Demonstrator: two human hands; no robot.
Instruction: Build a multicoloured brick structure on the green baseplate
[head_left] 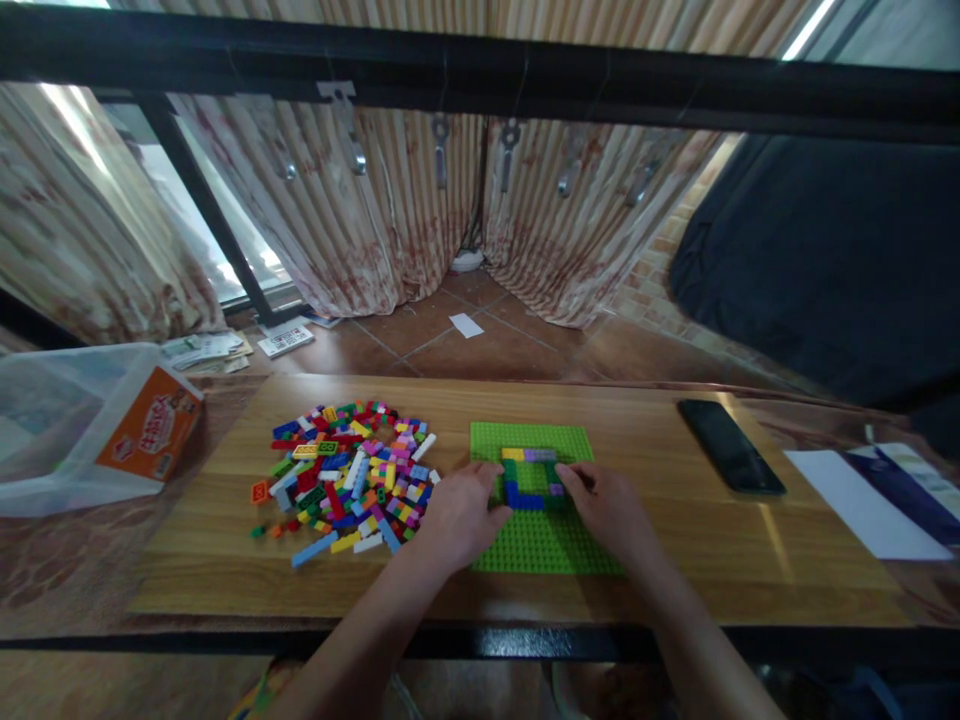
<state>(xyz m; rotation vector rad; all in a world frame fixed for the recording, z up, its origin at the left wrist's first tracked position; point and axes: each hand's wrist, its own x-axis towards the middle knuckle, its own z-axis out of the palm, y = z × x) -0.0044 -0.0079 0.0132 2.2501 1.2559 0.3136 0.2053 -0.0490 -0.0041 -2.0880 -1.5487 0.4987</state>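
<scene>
A left hand (463, 512) and a right hand (607, 505) are flanking a brick frame (528, 502)

The 2 hands are bending their fingers toward the frame, the left hand at its left side, the right hand at its right; whether they are gripping any brick, I cannot tell. The brick frame is sitting on a green baseplate (532, 550), which is lying about midway between the left and right edges of the worktop (750, 565). Yellow and purple bricks are forming the frame's far side. A colourful brick pile (352, 480) is covering much of the worktop's left part, and a black phone (729, 446) is lying near its far right corner.
</scene>
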